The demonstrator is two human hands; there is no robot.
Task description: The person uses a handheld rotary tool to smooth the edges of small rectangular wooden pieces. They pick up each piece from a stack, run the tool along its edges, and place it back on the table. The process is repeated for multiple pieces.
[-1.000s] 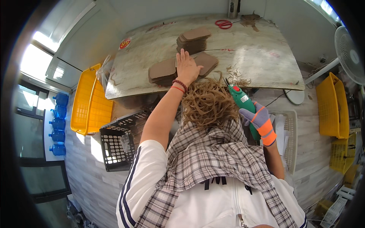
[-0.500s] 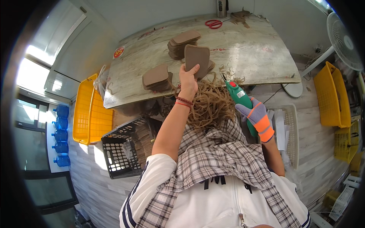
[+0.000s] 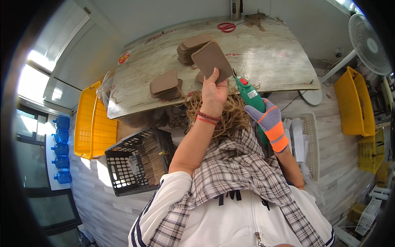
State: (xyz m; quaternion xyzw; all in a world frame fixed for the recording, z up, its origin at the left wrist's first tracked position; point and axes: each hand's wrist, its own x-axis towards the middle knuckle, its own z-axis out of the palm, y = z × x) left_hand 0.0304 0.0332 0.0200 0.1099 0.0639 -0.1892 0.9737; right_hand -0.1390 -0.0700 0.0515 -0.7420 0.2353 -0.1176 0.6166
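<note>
My left hand (image 3: 214, 95), bare, pinches a brown rounded-corner pad (image 3: 212, 60) between thumb and fingers, holding it tilted above the table. In my right hand (image 3: 269, 124), gloved in grey and orange, is a green handheld electric cutter (image 3: 249, 95) with a red button. Its narrow tip is close to the pad's right edge; whether they touch I cannot tell. A heap of brown trimmed strips (image 3: 234, 117) lies on my lap, below the hands. Brown pad stacks stand on the table, one at the left (image 3: 165, 82) and one farther back (image 3: 190, 50); another is partly hidden behind my left hand.
The worn wooden table (image 3: 135, 88) carries red-handled scissors (image 3: 226, 27) and brown scraps (image 3: 256, 19) at the back. A black crate (image 3: 123, 173) of brown pieces stands left of me, a pale basket (image 3: 314, 144) at right. Yellow crates (image 3: 92, 127) and a white fan (image 3: 367, 44) stand farther out.
My left hand has moved right, and the pad has turned to a slant. The cutter has shifted left, its tip now near the pad's edge. The whole view has shifted slightly.
</note>
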